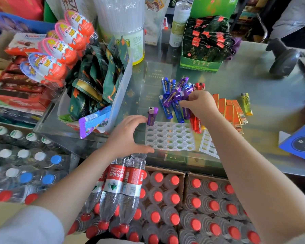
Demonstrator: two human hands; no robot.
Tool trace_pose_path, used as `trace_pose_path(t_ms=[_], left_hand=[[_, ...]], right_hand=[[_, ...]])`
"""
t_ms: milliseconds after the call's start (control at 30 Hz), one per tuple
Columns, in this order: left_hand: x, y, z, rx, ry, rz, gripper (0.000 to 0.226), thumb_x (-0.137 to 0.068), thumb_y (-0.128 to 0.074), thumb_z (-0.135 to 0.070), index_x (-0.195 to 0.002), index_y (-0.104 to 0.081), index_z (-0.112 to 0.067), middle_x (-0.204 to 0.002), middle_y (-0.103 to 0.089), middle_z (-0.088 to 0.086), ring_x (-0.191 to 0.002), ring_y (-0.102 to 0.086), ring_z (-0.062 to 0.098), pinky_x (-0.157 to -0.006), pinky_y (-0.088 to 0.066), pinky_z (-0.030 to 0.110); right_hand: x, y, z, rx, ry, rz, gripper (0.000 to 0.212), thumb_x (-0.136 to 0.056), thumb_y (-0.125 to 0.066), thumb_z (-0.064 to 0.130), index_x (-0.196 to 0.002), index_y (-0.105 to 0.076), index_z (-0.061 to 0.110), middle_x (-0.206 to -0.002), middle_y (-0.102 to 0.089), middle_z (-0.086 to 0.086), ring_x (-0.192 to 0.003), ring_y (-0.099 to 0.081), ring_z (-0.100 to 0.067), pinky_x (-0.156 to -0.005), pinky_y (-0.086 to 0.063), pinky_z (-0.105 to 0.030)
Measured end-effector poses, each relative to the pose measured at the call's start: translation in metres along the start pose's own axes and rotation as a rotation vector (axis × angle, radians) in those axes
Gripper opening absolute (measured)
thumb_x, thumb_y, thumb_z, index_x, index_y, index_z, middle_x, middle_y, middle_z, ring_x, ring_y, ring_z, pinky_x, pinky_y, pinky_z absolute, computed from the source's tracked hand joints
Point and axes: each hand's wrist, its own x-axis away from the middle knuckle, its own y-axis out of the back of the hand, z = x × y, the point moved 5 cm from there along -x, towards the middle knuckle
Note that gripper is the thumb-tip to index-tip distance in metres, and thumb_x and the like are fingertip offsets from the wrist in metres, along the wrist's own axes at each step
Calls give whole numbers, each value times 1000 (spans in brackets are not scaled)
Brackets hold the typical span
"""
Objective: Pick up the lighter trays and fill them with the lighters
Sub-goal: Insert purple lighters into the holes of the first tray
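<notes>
While the right hand curls its fingers down into the pile of lighters at the middle of the frame, its grip looks closed on a purple lighter there, though the fingertips are partly hidden among the pile and which one it has hold of cannot be told for sure. The left hand, lower and to the left, is spread in a wide C, thumb at the near left corner of the white lighter tray and fingers reaching toward its far left corner; its grip is open, bracing the tray's left edge rather than wrapped round anything. One purple lighter stands upright at that far left corner of the tray, just beside the left fingertips; the other holes of the tray show no lighters. The tray lies flat on the glass surface just below the pile, which mixes blue, purple and red lighters. A second tray lies to the right of the first, partly under the right forearm. Right of the pile lie orange lighters in a row, and beyond them a single yellow lighter. At upper left of the frame stand chocolate eggs and a clear bin of green snack packets. Along the bottom, below the surface, are water bottles with red caps.
</notes>
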Motion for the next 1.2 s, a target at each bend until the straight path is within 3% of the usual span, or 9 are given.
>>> trace_pose_path(t_ms=[167,333,467,567,667,867,967,1067,1200], left_hand=[[2,3,-1,92,34,-27,87,-52,-74,-57,-125,-42,-24,-122,-42,-14,-114,-38,1,-94,-30,22],[-1,1,-2,1,-19,-28,88,-53,-64,-68,-124,-46,-19,-122,-49,-5,-114,-39,8,-94,-30,26],[-3,-2,-3,-86,-64,-49,89,-52,-61,-70,-120,-52,-13,-122,-51,2,-113,-43,17,-94,-31,27],[-4,-2,-1,-99,-63,-49,88,-52,-61,-70,-119,-52,-13,-122,-49,2,-112,-43,17,-95,-32,27],[-5,-3,1,-135,-53,-27,90,-51,-58,-72,-120,-51,-14,-124,-50,1,-116,-41,17,-95,-29,25],[-6,-3,2,-104,-20,-2,89,-50,-56,-73,-121,-49,-18,-126,-48,-5,-118,-37,13,-93,-27,23],[-5,-3,3,-106,-13,2,91,-50,-57,-73,-123,-47,-19,-128,-46,-6,-119,-36,12,-94,-27,23],[-4,-3,1,-91,-20,-10,89,-50,-57,-71,-121,-48,-18,-126,-48,-3,-118,-38,13,-95,-29,24],[-2,2,2,64,30,-34,88,-48,-64,-66,-121,-45,-20,-121,-49,-5,-113,-40,5,-93,-31,22]], right_hand=[[48,-6,8,-540,138,37,16,-81,-66,12,-71,-56,20,-66,-61,4,-55,-55,-5,-59,-51,-20],[68,-36,15,-588,256,173,11,-79,-67,4,-85,-58,5,-74,-68,0,-64,-62,-9,-67,-55,-23],[66,-50,19,-400,296,136,14,-76,-71,7,-86,-60,6,-80,-71,-11,-71,-67,-21,-71,-56,-32],[66,-50,25,-201,412,53,14,-75,-73,11,-84,-62,8,-65,-62,8,-56,-57,-7,-59,-48,-12],[67,-47,34,-64,492,13,16,-76,-72,14,-87,-63,5,-61,-52,14,-52,-47,0,-52,-38,-7],[71,-62,45,161,511,-5,24,-81,-67,21,-97,-59,5,-92,-65,-11,-74,-57,-24,-69,-50,-38],[66,-54,42,241,524,42,26,-81,-67,27,-99,-60,9,-95,-67,-6,-74,-56,-17,-70,-52,-34],[47,-36,34,258,510,123,19,-87,-57,11,-106,-60,9,-101,-68,-5,-78,-56,-9,-80,-52,-24],[4,-12,18,213,260,-101,23,-92,-40,11,-102,-61,6,-81,-65,-8,-58,-57,-17,-52,-49,-27]])
